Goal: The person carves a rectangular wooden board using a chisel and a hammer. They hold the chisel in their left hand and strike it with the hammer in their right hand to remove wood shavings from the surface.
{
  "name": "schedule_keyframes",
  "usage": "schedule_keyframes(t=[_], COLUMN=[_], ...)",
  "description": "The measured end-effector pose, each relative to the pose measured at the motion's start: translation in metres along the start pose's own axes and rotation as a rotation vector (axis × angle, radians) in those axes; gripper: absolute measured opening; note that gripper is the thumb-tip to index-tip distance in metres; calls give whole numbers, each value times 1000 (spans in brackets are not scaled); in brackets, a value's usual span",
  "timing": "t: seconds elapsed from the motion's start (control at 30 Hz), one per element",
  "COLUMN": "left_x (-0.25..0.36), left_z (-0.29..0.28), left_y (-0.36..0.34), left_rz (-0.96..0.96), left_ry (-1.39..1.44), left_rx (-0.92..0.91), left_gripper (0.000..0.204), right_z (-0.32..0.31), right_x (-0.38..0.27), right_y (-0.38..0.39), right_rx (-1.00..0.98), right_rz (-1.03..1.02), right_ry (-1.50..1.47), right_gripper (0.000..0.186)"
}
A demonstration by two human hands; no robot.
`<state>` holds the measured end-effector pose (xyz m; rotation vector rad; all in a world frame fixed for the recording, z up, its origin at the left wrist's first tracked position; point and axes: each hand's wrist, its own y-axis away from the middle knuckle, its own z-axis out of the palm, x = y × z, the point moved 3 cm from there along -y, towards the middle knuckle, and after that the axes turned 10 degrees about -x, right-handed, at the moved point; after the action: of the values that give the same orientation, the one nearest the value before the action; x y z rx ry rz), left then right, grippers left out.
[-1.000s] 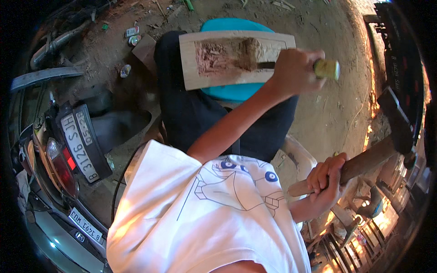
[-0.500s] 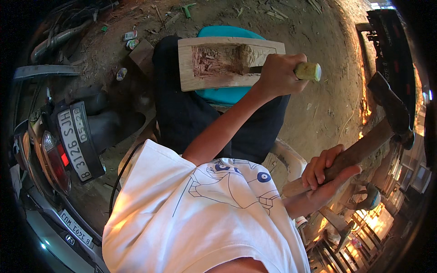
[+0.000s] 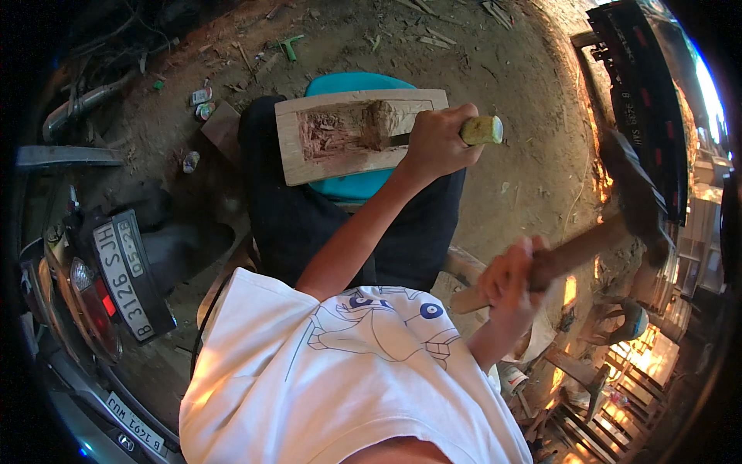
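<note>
My left hand (image 3: 437,147) is closed around the yellow-handled chisel (image 3: 481,131), whose dark blade lies in the rough, reddish hollow of a pale wooden block (image 3: 291,143). The block rests on a teal seat (image 3: 348,191) by my dark-trousered knees, with a pencilled outline along its rim. At the lower right, my right hand (image 3: 512,274), blurred by motion, grips the wooden handle of a large hammer (image 3: 587,245). The hammer's dark head (image 3: 635,191) is raised out to the right, away from the chisel.
A motorbike rear (image 3: 100,309) and part of a car (image 3: 69,402) are on the left. Cans (image 3: 201,96), wood scraps and a green object (image 3: 291,48) lie on the dirt floor. A long black panel (image 3: 641,100) stands upper right; wooden slats (image 3: 618,402) lie lower right.
The view has shifted, so the block and my left hand appear lower and further left. My right hand and hammer have moved slightly leftward and now blur.
</note>
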<state>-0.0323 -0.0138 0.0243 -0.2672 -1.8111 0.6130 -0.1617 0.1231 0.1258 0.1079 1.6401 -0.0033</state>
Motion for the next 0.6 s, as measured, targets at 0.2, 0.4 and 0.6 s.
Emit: schedule_keyframes(t=[0.2,0.4,0.6], left_x=[1,-1,-3], left_z=[-3,-3,-10], left_y=[4,2,0], left_rz=[-7,10,-14], left_ry=[32,36,40], left_rx=[-10,33,30], left_gripper=[18,20,20], right_z=[-6,-20,2], right_x=[-1,2,9], right_y=[-11,-2,-5], right_rx=[-34,-139,-24], right_rz=[200,-86,213], right_ry=[127,-205,106], right_gripper=[12,8,9])
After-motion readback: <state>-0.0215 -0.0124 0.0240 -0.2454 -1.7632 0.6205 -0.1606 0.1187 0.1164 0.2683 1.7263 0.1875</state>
